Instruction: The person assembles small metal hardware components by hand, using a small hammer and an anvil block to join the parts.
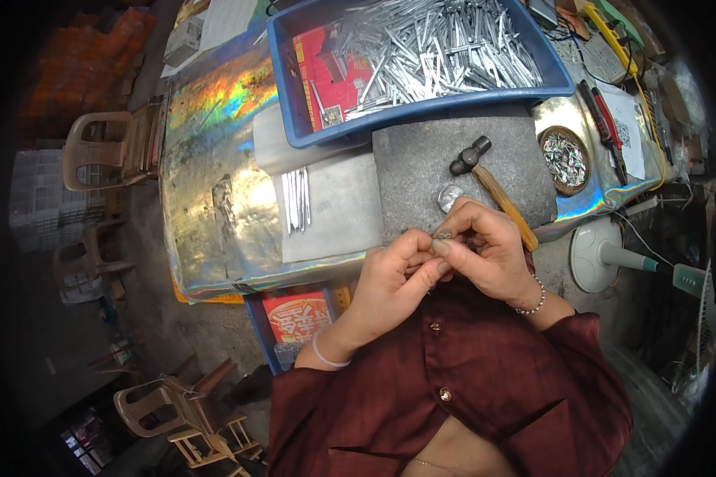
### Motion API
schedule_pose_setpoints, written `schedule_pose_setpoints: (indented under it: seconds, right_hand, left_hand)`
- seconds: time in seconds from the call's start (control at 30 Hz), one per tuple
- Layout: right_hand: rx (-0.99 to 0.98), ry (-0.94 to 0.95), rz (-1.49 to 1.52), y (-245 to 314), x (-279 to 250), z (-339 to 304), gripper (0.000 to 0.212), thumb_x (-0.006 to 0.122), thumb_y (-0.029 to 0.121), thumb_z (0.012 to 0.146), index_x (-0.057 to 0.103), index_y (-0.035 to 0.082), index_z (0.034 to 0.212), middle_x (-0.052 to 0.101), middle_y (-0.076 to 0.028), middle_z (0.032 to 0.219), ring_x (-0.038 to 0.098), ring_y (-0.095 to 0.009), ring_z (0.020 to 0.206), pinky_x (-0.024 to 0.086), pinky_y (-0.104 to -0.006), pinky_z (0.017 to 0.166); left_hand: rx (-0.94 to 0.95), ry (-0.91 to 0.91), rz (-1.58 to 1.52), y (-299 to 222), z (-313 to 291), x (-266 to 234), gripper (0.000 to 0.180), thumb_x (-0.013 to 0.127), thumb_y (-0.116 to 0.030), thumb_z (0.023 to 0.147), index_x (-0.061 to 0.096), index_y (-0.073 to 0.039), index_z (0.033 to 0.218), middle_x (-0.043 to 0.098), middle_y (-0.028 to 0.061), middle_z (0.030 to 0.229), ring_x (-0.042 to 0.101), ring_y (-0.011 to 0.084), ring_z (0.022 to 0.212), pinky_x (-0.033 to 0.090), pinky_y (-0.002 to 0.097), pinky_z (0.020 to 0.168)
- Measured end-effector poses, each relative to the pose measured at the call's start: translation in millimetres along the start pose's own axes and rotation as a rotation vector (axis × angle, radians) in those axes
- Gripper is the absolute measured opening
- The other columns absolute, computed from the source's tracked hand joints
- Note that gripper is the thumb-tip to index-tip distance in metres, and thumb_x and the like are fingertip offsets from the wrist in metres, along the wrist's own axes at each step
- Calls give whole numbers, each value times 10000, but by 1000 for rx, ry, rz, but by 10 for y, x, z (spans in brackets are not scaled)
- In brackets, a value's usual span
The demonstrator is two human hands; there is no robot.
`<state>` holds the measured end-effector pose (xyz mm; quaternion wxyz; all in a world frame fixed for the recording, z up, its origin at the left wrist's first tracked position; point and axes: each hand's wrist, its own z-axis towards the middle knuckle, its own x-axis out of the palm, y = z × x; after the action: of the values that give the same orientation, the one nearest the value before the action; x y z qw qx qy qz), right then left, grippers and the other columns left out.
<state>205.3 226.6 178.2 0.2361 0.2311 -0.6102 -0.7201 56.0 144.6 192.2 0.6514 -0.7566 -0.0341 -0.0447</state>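
My left hand [390, 278] and my right hand [485, 246] meet in front of my chest, fingertips pinched together on a small silver metal piece [441, 235]. Both hands hover over the near edge of a grey stone slab [422, 167]. On the slab lie a hammer [485, 179] with a wooden handle and a small shiny round metal piece [449, 195], just beyond my right hand. A few thin metal strips [297, 199] lie on a grey pad left of the slab.
A blue bin [294, 103] full of several metal strips stands behind the slab. A round basket [566, 159] of small metal bits sits at the right. The table has a shiny iridescent surface [207, 175]. Plastic chairs [103, 147] stand at the left, a white fan base [601, 254] at the right.
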Motion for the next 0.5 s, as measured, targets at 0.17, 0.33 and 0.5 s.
schedule_pose_setpoints:
  seconds: [0.17,0.33,0.5]
  right_hand:
    - [142,20,223,69,12,-81,116,638,52,859,538,-2,836,548,-16,740,543,-34,625,433,-174,520]
    - [267,3,421,48,40,-51,129,630,51,872,514,-2,857,554,-4,746,540,-21,606,430,-171,495]
    - [385,24,488,35,51,-38,118,616,79,883,518,27,842,553,2,724,510,-11,570,384,-154,464]
  left_hand:
    - [-60,25,2,-9,-45,31,102,572,-61,916,518,24,908,665,69,810,644,99,734,495,204,610]
    - [-189,35,-167,-8,-58,13,99,559,-70,926,514,15,905,658,79,811,651,108,740,500,207,601]
    - [-313,102,-430,-47,-72,-54,76,530,-63,937,493,2,944,647,102,858,649,124,759,513,214,632]
